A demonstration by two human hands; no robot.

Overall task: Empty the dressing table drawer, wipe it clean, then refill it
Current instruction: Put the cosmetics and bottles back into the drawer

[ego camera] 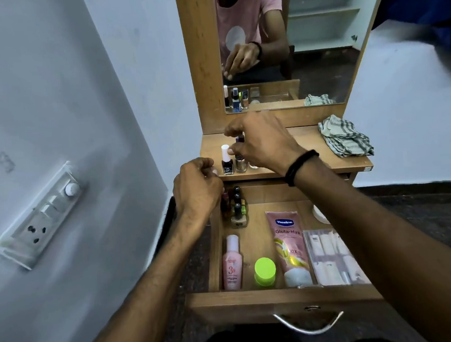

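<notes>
Drawer (256,300) was mostly full, emptying barely begun: right hand (260,143) pinched a small bottle (239,139) on the worktop (306,148) above it; left hand (196,189) curled, grip unclear. Wiping, refilling undone.

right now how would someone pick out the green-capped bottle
Start at the open drawer under the mirror. Near its front wall, the bottle stands between a pink bottle and a pink tube. Only it has a lime-green cap.

Dim, cool indoor light; wide-angle bending and blur at edges.
</notes>
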